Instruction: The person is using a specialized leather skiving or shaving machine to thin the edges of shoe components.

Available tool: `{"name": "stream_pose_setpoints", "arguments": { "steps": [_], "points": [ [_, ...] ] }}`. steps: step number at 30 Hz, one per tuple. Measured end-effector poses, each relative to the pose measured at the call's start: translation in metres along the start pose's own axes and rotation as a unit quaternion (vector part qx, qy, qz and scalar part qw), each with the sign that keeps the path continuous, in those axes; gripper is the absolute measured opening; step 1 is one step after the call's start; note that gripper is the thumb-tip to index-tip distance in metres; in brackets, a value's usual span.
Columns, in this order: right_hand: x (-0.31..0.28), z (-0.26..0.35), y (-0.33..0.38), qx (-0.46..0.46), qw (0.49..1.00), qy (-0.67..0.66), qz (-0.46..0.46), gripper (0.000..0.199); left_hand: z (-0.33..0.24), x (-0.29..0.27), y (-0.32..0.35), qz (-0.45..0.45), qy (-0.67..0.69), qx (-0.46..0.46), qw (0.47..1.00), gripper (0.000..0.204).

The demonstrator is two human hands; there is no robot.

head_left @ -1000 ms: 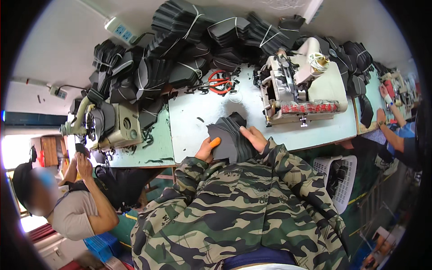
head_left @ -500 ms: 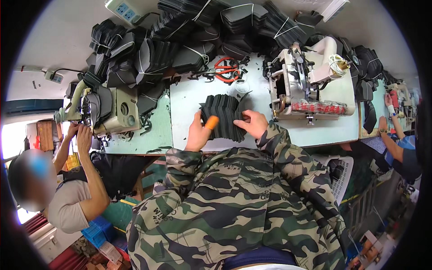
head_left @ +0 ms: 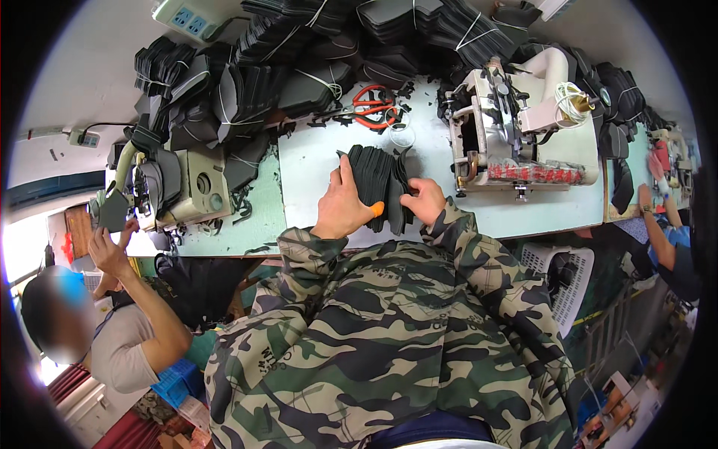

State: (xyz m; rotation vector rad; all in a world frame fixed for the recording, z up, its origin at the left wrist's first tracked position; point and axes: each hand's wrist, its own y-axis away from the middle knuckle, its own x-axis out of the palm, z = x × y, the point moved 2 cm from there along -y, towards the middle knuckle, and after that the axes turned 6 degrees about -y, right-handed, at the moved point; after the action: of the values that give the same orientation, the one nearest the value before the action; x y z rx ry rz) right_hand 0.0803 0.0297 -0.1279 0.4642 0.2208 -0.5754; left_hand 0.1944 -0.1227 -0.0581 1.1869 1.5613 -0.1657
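A stack of thin black curved pieces stands on edge on the white tabletop in front of me. My left hand grips its left side, fingers stretched along it and the thumb, in an orange finger cover, pressed on the near end. At the right, my right hand pinches the edge of the last few pieces, which stand apart from the main stack by a narrow gap. Its fingertips are partly hidden behind these pieces.
Orange-handled scissors and a clear ring lie beyond the stack. A cream machine stands right, another machine left, where a co-worker holds a dark piece. Tied black bundles line the back. A white basket sits below right.
The fanned stack is now squeezed narrower, its right pieces split off. My left hand has slid in against it, the thumb moving right. The left co-worker has raised a dark piece from the machine.
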Motion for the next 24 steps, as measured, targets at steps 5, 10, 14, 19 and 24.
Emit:
{"name": "stream_pose_setpoints", "arguments": {
  "steps": [5, 10, 14, 19, 24],
  "points": [
    [-0.004, -0.003, -0.003, -0.011, 0.993, -0.11, 0.048, 0.034, -0.017, -0.002, -0.006, -0.043, -0.081, 0.014, 0.996, 0.122],
    [-0.002, -0.004, -0.004, 0.031, 0.978, -0.197, 0.063, 0.035, -0.015, -0.005, -0.01, -0.027, -0.085, 0.004, 0.996, 0.123],
    [-0.001, -0.01, -0.005, -0.008, 0.994, -0.109, 0.019, 0.036, -0.021, -0.006, -0.008, -0.04, -0.099, 0.01, 0.994, 0.123],
    [0.021, -0.024, -0.004, 0.024, 0.996, -0.081, -0.026, 0.027, -0.015, -0.01, -0.011, -0.012, -0.105, -0.006, 0.994, 0.122],
    [0.021, -0.036, -0.005, -0.066, 0.982, -0.16, -0.071, 0.024, 0.0, -0.017, -0.006, -0.013, -0.036, -0.057, 0.998, 0.118]
  ]
}}
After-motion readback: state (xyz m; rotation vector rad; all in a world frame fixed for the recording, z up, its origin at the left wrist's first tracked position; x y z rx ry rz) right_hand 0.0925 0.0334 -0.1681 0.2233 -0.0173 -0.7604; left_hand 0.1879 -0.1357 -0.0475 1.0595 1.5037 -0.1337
